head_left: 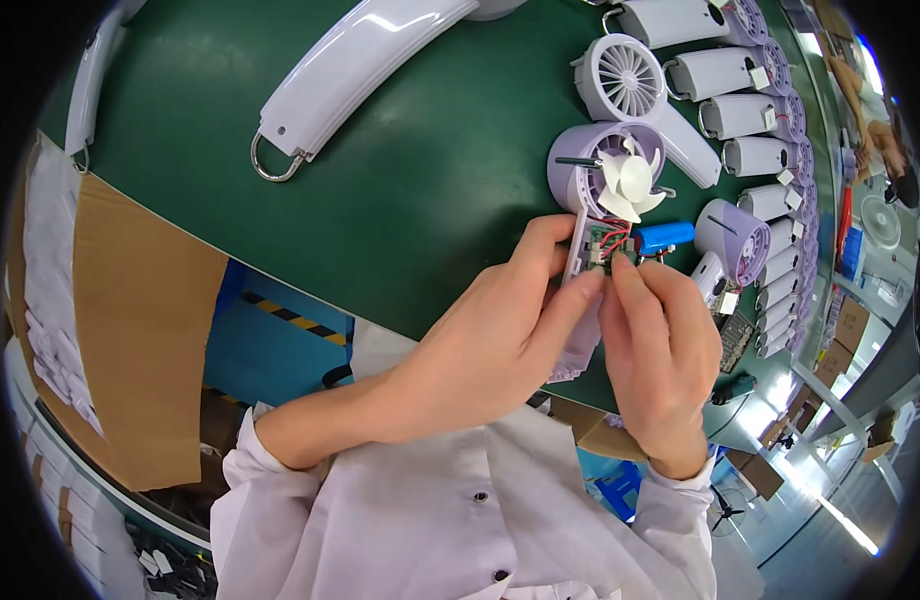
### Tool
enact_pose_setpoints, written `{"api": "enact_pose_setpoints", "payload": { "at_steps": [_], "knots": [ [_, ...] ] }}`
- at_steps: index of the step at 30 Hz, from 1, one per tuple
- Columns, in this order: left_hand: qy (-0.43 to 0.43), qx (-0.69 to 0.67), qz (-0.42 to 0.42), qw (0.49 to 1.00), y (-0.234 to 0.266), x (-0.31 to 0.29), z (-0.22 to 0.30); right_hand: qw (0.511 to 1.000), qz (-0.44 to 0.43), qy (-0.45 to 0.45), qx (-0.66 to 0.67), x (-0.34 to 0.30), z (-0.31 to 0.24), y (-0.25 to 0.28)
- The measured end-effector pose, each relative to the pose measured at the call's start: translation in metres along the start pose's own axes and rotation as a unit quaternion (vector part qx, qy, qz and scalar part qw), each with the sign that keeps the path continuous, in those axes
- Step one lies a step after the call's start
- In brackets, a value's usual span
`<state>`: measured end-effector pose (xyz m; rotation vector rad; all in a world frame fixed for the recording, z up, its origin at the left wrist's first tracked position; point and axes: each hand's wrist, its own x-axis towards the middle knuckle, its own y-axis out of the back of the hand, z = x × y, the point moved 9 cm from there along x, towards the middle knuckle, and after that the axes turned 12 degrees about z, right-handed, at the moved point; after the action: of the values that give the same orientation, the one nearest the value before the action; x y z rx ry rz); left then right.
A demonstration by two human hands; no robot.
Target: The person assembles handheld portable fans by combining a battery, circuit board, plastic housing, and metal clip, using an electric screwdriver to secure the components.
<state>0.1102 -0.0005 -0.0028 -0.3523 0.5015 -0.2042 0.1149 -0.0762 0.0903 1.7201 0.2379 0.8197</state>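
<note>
A lilac handheld fan housing (578, 345) lies opened over the front edge of the green table, its round head holding a white fan blade (632, 180). My left hand (515, 320) grips the handle part of this housing, thumb and fingers closed about its side. Inside the handle sits a small green circuit board (602, 252) with red wires. At that board, my right hand (665, 340) has its thumb and fingertips pinched together; the fingers cover what they grasp. A blue cylindrical battery (665, 238) lies just beyond the right fingertips, beside the board.
On the green table (430, 180), a row of white-and-lilac fan bodies (745, 115) curves along the right. A round fan grille (622, 78) lies beyond the open housing. White curved shells with metal rings (355, 75) rest at upper left. A cardboard box (140, 330) adjoins the table's left edge.
</note>
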Motion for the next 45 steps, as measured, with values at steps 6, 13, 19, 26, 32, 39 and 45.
{"api": "enact_pose_setpoints", "payload": {
  "at_steps": [6, 13, 19, 26, 32, 39, 45],
  "knots": [
    [-0.028, 0.036, 0.009, 0.999, 0.004, 0.002, 0.003, 0.998, -0.010, -0.035, 0.047, 0.005, 0.006, 0.000],
    [-0.002, 0.023, 0.007, 1.000, 0.002, 0.000, -0.002, 0.995, -0.009, -0.053, 0.080, 0.003, 0.010, 0.001],
    [-0.045, 0.000, 0.040, 0.998, 0.002, 0.001, 0.003, 0.994, -0.042, -0.057, 0.082, 0.004, 0.015, -0.002],
    [-0.029, 0.066, 0.050, 0.996, 0.004, 0.002, 0.008, 0.986, -0.018, -0.097, 0.138, -0.001, 0.022, -0.003],
    [-0.010, 0.014, 0.047, 0.999, 0.002, -0.001, 0.002, 0.978, 0.022, -0.110, 0.178, -0.005, 0.025, -0.007],
    [-0.027, 0.094, 0.062, 0.993, 0.003, 0.001, 0.005, 0.976, 0.045, -0.094, 0.192, -0.007, 0.027, -0.007],
    [-0.038, 0.096, 0.071, 0.992, 0.005, -0.001, 0.002, 0.977, 0.062, -0.072, 0.190, -0.002, 0.022, -0.009]
  ]
}}
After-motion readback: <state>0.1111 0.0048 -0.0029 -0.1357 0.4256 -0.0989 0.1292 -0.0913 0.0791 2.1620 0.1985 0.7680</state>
